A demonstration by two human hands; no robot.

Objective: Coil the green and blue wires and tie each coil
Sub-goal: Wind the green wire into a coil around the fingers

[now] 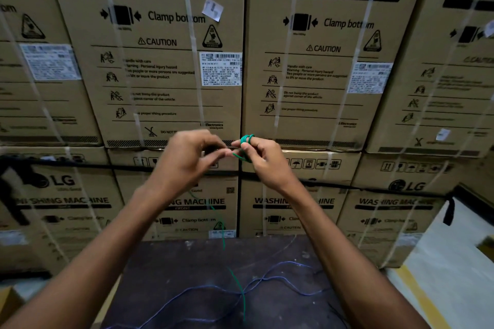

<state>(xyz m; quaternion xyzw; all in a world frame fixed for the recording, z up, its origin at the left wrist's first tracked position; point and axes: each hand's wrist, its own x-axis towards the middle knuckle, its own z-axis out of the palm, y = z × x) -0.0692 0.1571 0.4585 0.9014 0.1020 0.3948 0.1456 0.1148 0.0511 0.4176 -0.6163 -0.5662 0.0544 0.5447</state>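
Blue wire (213, 288): one, loose on the dark surface (165, 275) below both hands.
Green wire (247, 141): one, looped around right hand (263, 156) fingers, tail hanging down.
Left hand (187, 157): fingers curled, pinching the green wire.
Washing machine cartons (160, 61): stacked beyond the hands.

Both arms raised, left grip (191, 153) and right grip (258, 153) pinched, fingertips meeting.

Both hands raised before stacked washing machine cartons (149, 67); right hand (263, 156) with green wire (247, 139) looped round its fingers (242, 145), left hand (187, 157) pinching the strand; tail hanging to dark bench (165, 275), across blue wire (283, 266)
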